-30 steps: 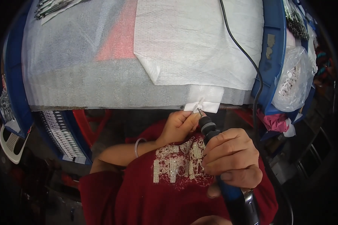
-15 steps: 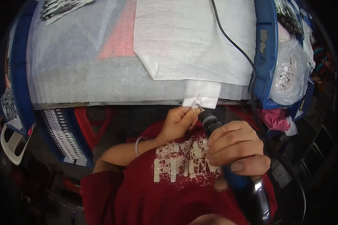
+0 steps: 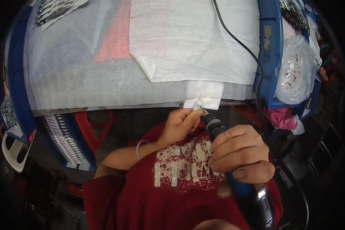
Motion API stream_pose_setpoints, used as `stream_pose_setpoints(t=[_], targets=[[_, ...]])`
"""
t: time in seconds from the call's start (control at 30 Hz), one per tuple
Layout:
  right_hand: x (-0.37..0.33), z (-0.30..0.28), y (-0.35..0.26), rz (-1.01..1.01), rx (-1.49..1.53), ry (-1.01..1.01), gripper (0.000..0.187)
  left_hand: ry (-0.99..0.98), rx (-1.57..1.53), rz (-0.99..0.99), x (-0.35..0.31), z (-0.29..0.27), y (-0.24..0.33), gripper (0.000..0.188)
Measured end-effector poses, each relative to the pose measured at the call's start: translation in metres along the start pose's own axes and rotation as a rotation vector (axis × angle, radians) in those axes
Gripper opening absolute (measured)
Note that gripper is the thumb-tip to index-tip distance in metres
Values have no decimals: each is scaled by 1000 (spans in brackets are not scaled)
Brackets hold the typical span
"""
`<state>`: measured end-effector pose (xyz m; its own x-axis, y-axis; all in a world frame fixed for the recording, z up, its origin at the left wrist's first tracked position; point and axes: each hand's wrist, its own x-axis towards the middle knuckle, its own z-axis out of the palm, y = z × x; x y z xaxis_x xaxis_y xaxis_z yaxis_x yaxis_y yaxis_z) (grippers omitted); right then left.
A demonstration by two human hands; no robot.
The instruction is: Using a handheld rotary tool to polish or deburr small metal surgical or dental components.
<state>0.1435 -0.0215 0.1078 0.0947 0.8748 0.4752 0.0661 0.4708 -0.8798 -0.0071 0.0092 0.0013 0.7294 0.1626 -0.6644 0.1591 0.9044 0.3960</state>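
Note:
My left hand (image 3: pixel 181 124) pinches a small white plastic part (image 3: pixel 198 104) at the table's front edge. Under the part lies a white pad (image 3: pixel 214 92) that hangs slightly over the edge. My right hand (image 3: pixel 241 153) wraps round a black and blue electric screwdriver (image 3: pixel 239 188), held slanting with its tip up and to the left. The tool's tip meets or nearly meets the white part just beside my left thumb; whether it touches, I cannot tell. The part's lower end is hidden by my fingers.
A white woven sheet (image 3: pixel 191 42) covers grey foam (image 3: pixel 84 88) on the table. A black cable (image 3: pixel 237 42) runs over it. On the right, a blue bin (image 3: pixel 270 69) stands by a clear bag (image 3: pixel 295 76) of white pieces. Metal pieces (image 3: pixel 57 9) lie far left.
The view has shifted slightly, so the table appears a little further left. Both hands keep their grip, with the tool's tip still at the white part.

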Motion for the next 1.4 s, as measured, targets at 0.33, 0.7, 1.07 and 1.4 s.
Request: stream_pose_setpoints(t=[0.33,0.7,1.07,1.4], targets=[[3,2,8,-36,52,81,22,2,30,16,-1,0,1,23],[7,5,16,-64,47,45,29,41,82,14,-3,2,5,22],[7,3,0,-31,100,133,29,-7,18,13,1,1,1,24],[11,-1,4,9,57,20,35,5,-11,6,0,-2,-3,22]])
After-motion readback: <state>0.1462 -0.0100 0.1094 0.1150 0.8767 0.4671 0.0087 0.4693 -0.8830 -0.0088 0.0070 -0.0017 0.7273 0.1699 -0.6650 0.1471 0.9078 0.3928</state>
